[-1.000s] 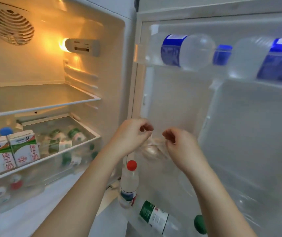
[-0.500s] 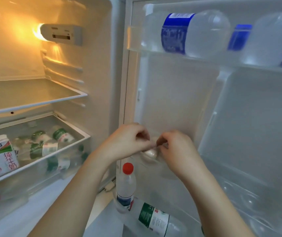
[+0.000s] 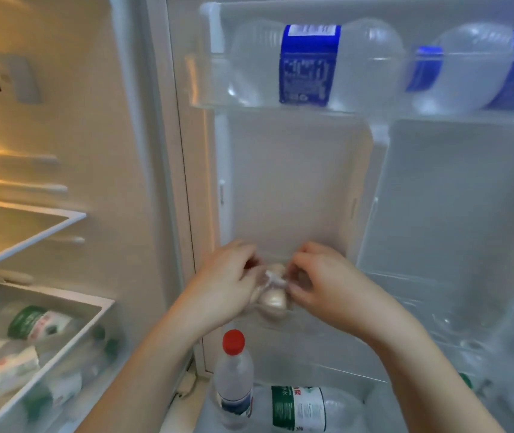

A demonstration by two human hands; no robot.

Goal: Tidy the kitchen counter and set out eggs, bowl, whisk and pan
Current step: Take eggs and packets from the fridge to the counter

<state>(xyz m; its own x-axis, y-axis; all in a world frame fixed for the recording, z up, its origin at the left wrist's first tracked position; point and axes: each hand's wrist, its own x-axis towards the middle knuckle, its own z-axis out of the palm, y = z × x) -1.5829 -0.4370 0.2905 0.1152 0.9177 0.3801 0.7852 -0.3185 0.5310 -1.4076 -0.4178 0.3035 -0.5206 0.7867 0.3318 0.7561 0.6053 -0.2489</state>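
Observation:
I face an open fridge. A clear plastic bag of pale eggs (image 3: pixel 273 300) sits at the left end of the middle door shelf (image 3: pixel 411 310). My left hand (image 3: pixel 227 282) and my right hand (image 3: pixel 321 285) meet over it, fingers curled, each pinching the bag's bunched top (image 3: pixel 272 278). One egg shows plainly below the fingers; others are hidden by my hands. No bowl, whisk or pan is in sight.
Blue-labelled water bottles (image 3: pixel 308 64) lie in the top door shelf. A red-capped bottle (image 3: pixel 233 379) and a green-labelled bottle (image 3: pixel 299 407) fill the bottom door shelf. Green-labelled bottles (image 3: pixel 34 323) lie in the drawer at lower left under a glass shelf (image 3: pixel 24 226).
The view has swung right and closer to the door shelf. My hands have drawn together from apart and now pinch the bag's top over the eggs.

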